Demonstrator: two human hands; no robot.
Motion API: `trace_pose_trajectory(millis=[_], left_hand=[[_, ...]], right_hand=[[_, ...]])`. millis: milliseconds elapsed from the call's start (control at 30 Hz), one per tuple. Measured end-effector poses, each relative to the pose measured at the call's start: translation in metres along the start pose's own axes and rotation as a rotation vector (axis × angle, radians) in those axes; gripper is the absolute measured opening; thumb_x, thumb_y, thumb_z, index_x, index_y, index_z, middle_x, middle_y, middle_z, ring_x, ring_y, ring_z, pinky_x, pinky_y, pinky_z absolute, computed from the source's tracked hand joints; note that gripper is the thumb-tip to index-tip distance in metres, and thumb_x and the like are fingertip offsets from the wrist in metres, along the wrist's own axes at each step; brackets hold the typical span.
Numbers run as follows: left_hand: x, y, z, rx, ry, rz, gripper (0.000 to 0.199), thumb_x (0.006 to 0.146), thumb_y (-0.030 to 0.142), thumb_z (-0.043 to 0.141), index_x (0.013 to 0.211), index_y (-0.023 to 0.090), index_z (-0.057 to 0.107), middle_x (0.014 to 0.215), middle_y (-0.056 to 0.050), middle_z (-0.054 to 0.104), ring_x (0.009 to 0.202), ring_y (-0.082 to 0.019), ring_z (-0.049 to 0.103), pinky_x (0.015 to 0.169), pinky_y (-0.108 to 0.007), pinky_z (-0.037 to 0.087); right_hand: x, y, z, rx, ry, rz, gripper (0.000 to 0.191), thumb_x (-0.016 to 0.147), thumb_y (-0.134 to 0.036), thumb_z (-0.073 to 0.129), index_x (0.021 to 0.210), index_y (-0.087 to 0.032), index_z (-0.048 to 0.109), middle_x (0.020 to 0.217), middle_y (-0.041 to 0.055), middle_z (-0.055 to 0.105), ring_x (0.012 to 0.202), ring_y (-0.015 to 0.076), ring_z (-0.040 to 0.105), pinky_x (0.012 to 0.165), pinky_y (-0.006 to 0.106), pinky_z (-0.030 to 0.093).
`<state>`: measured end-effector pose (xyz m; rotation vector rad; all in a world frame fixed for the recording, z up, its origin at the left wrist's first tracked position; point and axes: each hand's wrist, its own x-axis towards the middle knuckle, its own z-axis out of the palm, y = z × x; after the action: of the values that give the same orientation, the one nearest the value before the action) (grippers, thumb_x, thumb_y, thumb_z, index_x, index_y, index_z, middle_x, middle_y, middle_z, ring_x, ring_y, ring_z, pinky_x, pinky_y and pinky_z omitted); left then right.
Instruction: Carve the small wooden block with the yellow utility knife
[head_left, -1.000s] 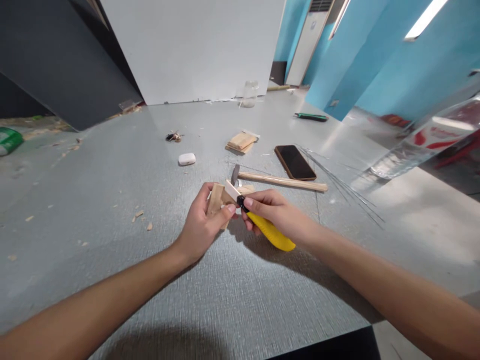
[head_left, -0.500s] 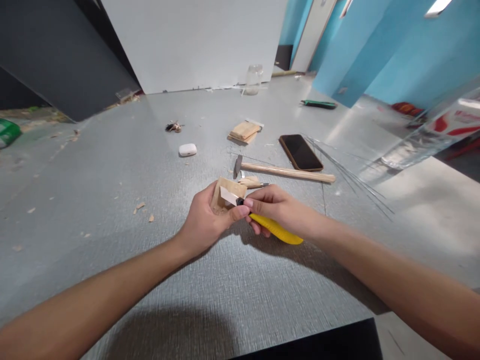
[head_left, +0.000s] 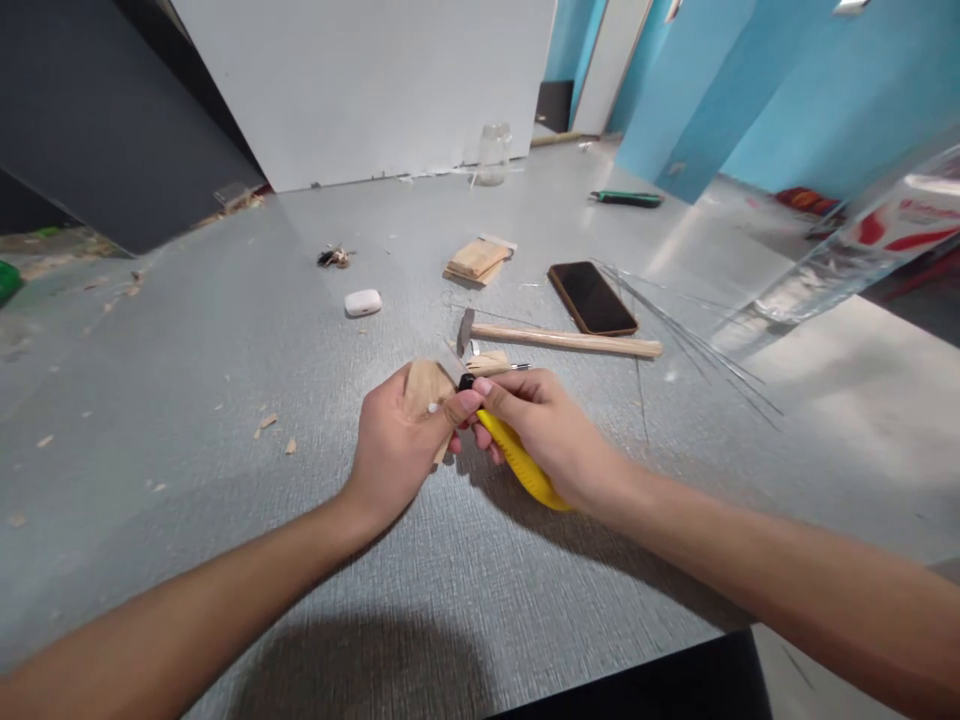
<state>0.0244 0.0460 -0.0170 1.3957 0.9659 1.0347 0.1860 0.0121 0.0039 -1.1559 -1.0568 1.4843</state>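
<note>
Between the fingers and thumb of my left hand (head_left: 394, 435) is a small flat piece of wood (head_left: 426, 388), held tilted above the grey surface. My right hand (head_left: 536, 415) grips a yellow utility knife (head_left: 523, 468) with a black collar at its front. The knife's blade, seen nearly edge-on, points up and away beside the wood's right edge; I cannot tell whether it touches. My left thumb presses near the knife's black collar. Just beyond my hands lie a hammer (head_left: 562, 338) with a wooden handle and a small wooden piece (head_left: 487, 362) beside a thin metal-tipped tool (head_left: 517, 367).
Farther back are stacked wood pieces (head_left: 478, 260), a phone (head_left: 592, 298), thin wires (head_left: 675, 330), a white earbud case (head_left: 363, 303), keys (head_left: 335, 257), a green-handled cutter (head_left: 626, 199) and a clear jar (head_left: 493, 155). Wood chips (head_left: 291, 446) lie left; a large clear bottle (head_left: 847, 240) stands right.
The wood piece has been turned in my left hand. The knife's blade has swung from lying broadside across the wood to edge-on beside it. The whole view has shifted slightly.
</note>
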Motion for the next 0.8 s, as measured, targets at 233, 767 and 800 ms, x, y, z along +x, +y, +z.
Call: trace_pose_trajectory(millis=[233, 767, 800], left_hand=[[0.002, -0.004, -0.002, -0.062, 0.051, -0.062, 0.040, 0.084, 0.051, 0.091, 0.093, 0.018, 0.069, 0.078, -0.002, 0.075, 0.057, -0.014, 0.068, 0.049, -0.024, 0.053], [-0.001, -0.004, -0.003, -0.124, -0.051, -0.096, 0.042, 0.098, 0.059, 0.074, 0.104, 0.018, 0.068, 0.092, -0.007, 0.078, 0.068, -0.016, 0.071, 0.059, -0.027, 0.056], [-0.001, -0.004, -0.003, -0.127, -0.056, -0.098, 0.042, 0.098, 0.059, 0.073, 0.105, 0.018, 0.068, 0.092, -0.007, 0.078, 0.068, -0.016, 0.071, 0.060, -0.026, 0.056]], right_hand=[[0.016, -0.023, -0.042, -0.441, 0.105, -0.170, 0.046, 0.105, -0.059, 0.060, 0.079, -0.021, 0.069, 0.070, 0.0052, 0.067, 0.058, 0.0183, 0.059, 0.057, 0.033, 0.043], [0.059, -0.067, -0.165, -1.441, 0.870, -0.406, 0.040, 0.110, -0.031, 0.036, 0.100, -0.018, 0.073, 0.084, 0.0149, 0.075, 0.077, 0.0279, 0.068, 0.069, 0.037, 0.038], [0.055, -0.068, -0.164, -1.344, 0.919, -0.485, 0.040, 0.110, -0.033, 0.037, 0.099, -0.018, 0.072, 0.079, 0.0128, 0.074, 0.072, 0.0271, 0.067, 0.069, 0.037, 0.040]])
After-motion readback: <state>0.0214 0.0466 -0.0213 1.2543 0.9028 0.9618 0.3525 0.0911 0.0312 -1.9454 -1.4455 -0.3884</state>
